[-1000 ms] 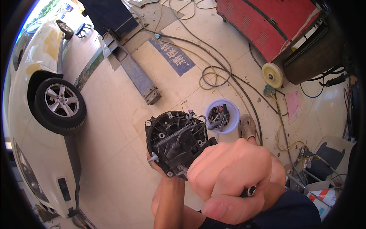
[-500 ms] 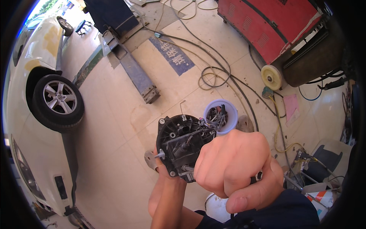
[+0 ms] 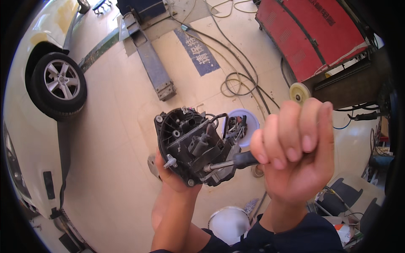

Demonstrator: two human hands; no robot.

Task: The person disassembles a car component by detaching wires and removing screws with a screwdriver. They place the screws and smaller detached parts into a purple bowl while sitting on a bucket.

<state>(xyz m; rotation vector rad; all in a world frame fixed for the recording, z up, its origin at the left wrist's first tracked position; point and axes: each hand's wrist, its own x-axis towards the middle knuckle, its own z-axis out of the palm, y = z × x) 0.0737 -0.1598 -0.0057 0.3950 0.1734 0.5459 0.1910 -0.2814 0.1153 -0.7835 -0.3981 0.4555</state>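
Observation:
My left hand (image 3: 177, 177) grips a round black plastic car-part housing (image 3: 190, 147) from below and the side; most of its fingers are hidden behind it. Ribs, screw bosses, a grey adjuster stub and a short cable show on the housing's upturned face. My right hand (image 3: 295, 147) is loosely curled around the black handle of a nut driver (image 3: 223, 164). Its metal shaft points left, and the tip meets a recess near the housing's lower edge. The handle's far end disappears into my palm.
Beyond the housing stands a lilac bucket (image 3: 249, 128) of dark scraps. A light-coloured car (image 3: 29, 139) is at the left, a blue lift arm (image 3: 152, 67) ahead, and a red machine cabinet (image 3: 295, 38) at upper right. Hoses (image 3: 244, 63) snake over the floor. A white round container (image 3: 228, 221) is near me.
My right hand has turned from a knuckles-up fist to fingers curled more loosely, shifting right and up and exposing the nut driver. The housing has moved slightly left and up.

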